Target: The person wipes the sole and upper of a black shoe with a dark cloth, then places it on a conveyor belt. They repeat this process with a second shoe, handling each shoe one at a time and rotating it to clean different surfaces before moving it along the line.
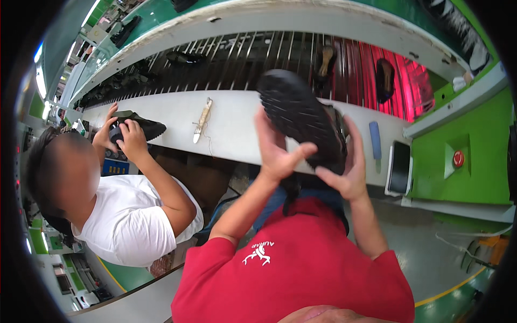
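At the left end of the white ledge (242,126), a co-worker (134,226) holds one dark shoe (146,127). Mid-ledge lies one thread-wound tool (203,119). Right of that, raised over the ledge's near edge, the person's left hand (276,148) and right hand (351,175) are clamped on either side of one black shoe (296,110). Its long axis slants, the rounded end pointing leftward across the ledge; the deeply grooved sole faces the person. Beyond the ledge's right half I count two loose shoes (384,81); on it, one blue cylinder (375,139), then one dark-screened device (398,167) at its right end.
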